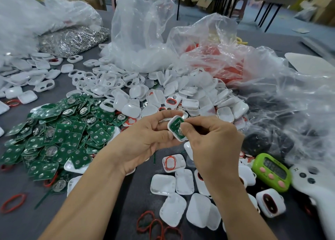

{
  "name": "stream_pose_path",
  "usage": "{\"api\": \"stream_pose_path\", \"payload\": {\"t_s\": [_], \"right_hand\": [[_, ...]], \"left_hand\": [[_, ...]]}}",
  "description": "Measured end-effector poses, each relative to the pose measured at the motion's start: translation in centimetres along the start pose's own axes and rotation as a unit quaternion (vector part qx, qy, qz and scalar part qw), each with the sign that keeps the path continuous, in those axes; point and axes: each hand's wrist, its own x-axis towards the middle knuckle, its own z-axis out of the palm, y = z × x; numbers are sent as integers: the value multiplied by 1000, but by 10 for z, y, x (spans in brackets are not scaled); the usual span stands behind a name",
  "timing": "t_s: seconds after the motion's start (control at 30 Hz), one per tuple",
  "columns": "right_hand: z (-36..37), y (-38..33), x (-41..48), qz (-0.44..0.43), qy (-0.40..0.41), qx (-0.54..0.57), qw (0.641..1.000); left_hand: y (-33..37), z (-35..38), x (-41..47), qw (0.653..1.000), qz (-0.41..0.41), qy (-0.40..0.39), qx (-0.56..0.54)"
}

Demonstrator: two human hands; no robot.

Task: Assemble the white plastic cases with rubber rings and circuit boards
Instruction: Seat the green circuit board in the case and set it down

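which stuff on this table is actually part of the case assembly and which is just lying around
Job: held white case, gripped by left hand; circuit board in it, pinched by right hand; board pile; case pile; red rings.
Lying about: green timer; white controller; bag of metal clips.
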Motion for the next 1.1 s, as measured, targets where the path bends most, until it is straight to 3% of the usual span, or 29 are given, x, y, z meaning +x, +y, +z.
{"api": "stream_pose_path", "payload": {"t_s": [0.33, 0.57, 0.9, 1.1], "right_hand": [[-1, 4, -1, -78, 16, -2, 997], [-2, 4, 5, 71, -33, 100, 992], [-4, 10, 10, 110, -95, 80, 986], [-6, 12, 15, 174, -140, 141, 964]], "left_hand": [[4, 3, -4, 1000, -1, 10, -18], [6, 3, -5, 1000, -8, 30, 5], [4, 12, -2, 991, -11, 109, 83], [3, 15, -2, 988, -17, 118, 93]]}}
